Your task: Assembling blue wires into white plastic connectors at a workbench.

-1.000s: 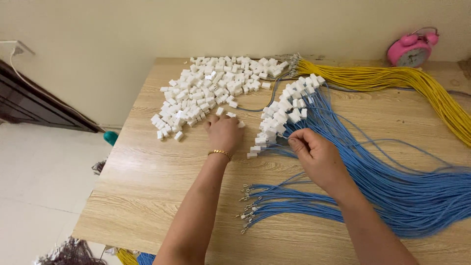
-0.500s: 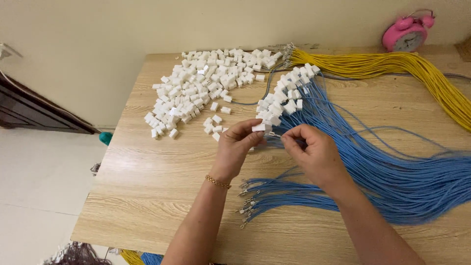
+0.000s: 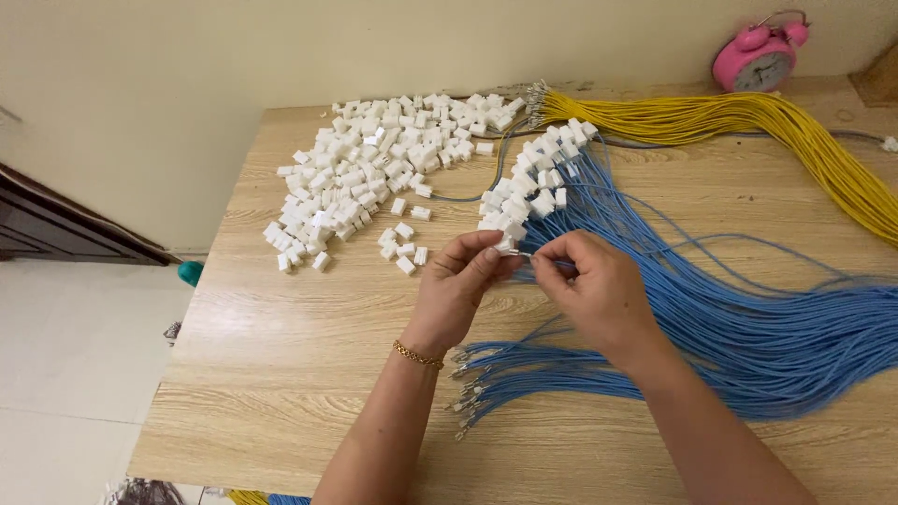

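left hand (image 3: 458,281): pinching a white plug (image 3: 506,245), fingers closed on it
right hand (image 3: 594,285): gripping a blue wire (image 3: 547,259), feeding its tip in
done: plugged bunch (image 3: 533,187) sitting just beyond the hands
left: bare wires (image 3: 477,383) lying under the wrists, loose plugs (image 3: 365,173) piling up beyond the left hand

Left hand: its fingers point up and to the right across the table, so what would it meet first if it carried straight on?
Probably the white connectors fitted on the blue wires, just beyond the left hand and its pinched connector. Depth is unclear; it might pass above them.
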